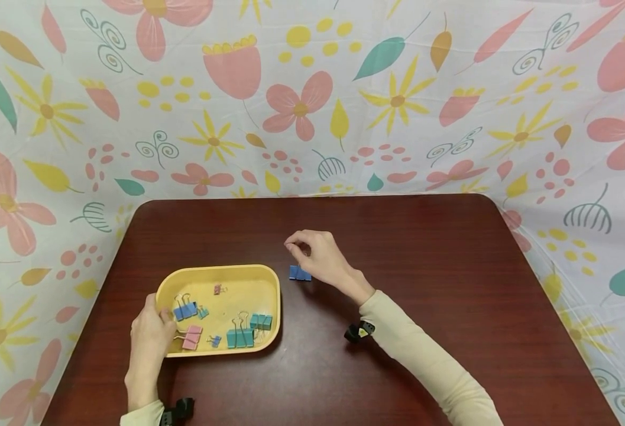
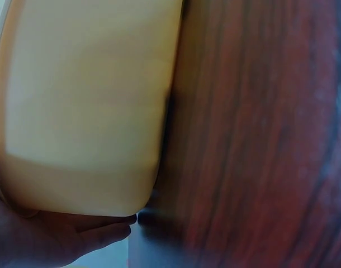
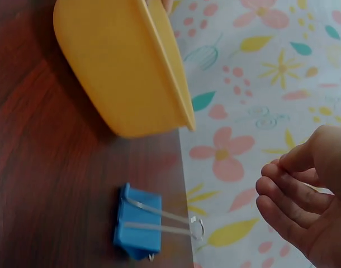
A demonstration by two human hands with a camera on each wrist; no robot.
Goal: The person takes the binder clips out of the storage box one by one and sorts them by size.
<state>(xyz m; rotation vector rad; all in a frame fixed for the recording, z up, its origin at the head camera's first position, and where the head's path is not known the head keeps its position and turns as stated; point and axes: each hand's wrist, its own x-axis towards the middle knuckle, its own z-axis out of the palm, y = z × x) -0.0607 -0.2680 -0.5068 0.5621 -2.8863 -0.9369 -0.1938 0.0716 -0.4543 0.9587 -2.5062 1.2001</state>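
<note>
My left hand (image 1: 149,334) grips the left end of a yellow plastic tray (image 1: 219,269), its thumb over the rim; the left wrist view shows the fingers against the tray's outside wall (image 2: 81,111). Inside lie binder clips: a blue one (image 1: 185,310), a pink one (image 1: 192,338), a large teal one (image 1: 240,338), another teal one (image 1: 261,321) and several tiny ones. Right of the tray, a blue binder clip (image 3: 140,223) stands on the table with its wire handles up. Above it hovers my right hand (image 1: 324,257), thumb and index fingertips touching, with nothing visible between them.
The dark brown wooden table (image 1: 424,266) extends right of the tray and in front of it. A floral-printed cloth (image 1: 301,118) hangs behind the table and along its sides. Black straps with small devices sit on both wrists.
</note>
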